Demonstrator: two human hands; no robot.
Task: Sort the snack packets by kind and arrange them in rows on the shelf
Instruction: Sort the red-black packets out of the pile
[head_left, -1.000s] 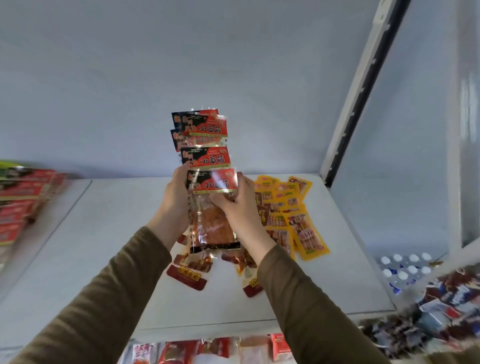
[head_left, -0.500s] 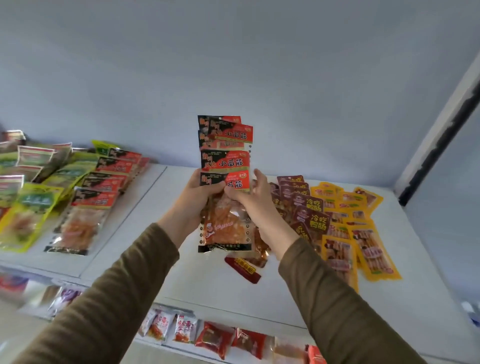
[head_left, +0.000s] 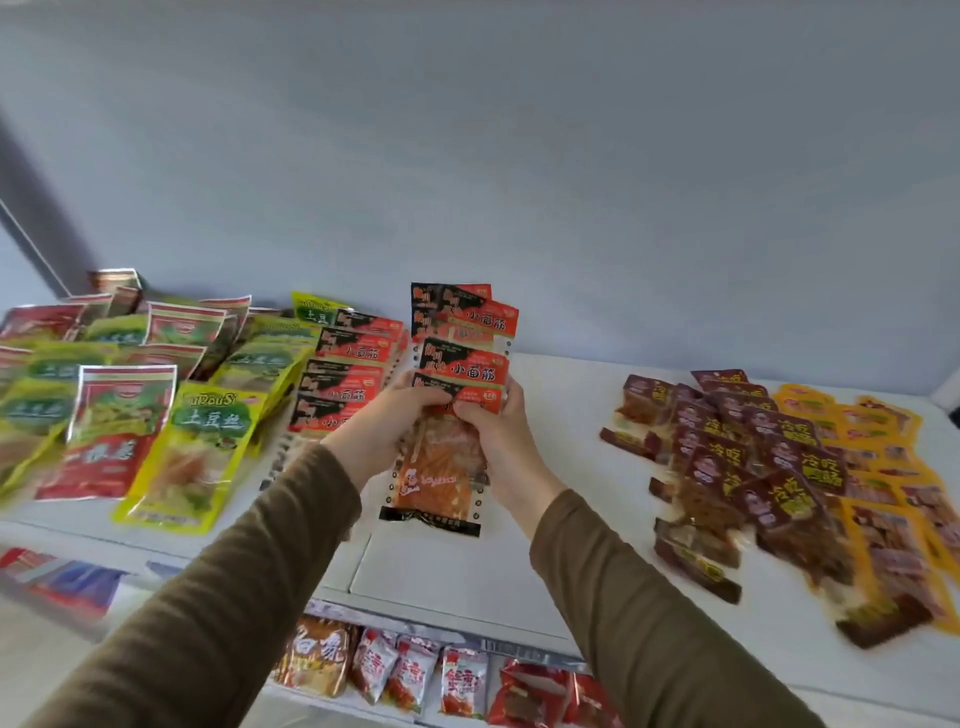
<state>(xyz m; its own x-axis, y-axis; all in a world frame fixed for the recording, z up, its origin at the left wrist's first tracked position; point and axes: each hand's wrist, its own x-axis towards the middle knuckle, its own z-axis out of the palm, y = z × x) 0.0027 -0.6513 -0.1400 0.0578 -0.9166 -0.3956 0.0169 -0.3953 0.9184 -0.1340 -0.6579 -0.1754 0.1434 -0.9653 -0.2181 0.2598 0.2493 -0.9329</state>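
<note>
Closest to the camera, down low, a lower shelf (head_left: 467, 644) holds small red and orange snack bags (head_left: 415, 680) standing in a line.

Above that, two arms in brown sleeves (head_left: 218, 597) reach up over the white shelf (head_left: 457, 582). The left hand (head_left: 387, 423) and the right hand (head_left: 496, 431) come together around one bunch of packets. Both hands have their fingers curled tight on it, the left hand on its left edge and the right hand on its right edge. This held stack of red-and-black packets (head_left: 460, 364) is spread out like a fan, standing up above the shelf, and the front one shows orange strips through its clear window.

To the left of the hands, more red-and-black packets of the same kind (head_left: 345, 374) lie in a row on the shelf, each one lapping over the next. Further left are yellow-green packets (head_left: 202, 447) and red-and-green packets (head_left: 117, 431), also lying in rows.

To the right, well apart from the hands, dark maroon packets (head_left: 748, 467) lie in a loose, messy pile. Just beside them, at the far right, are yellow packets (head_left: 883, 452).

Behind everything stands a plain pale blue wall (head_left: 519, 156).
</note>
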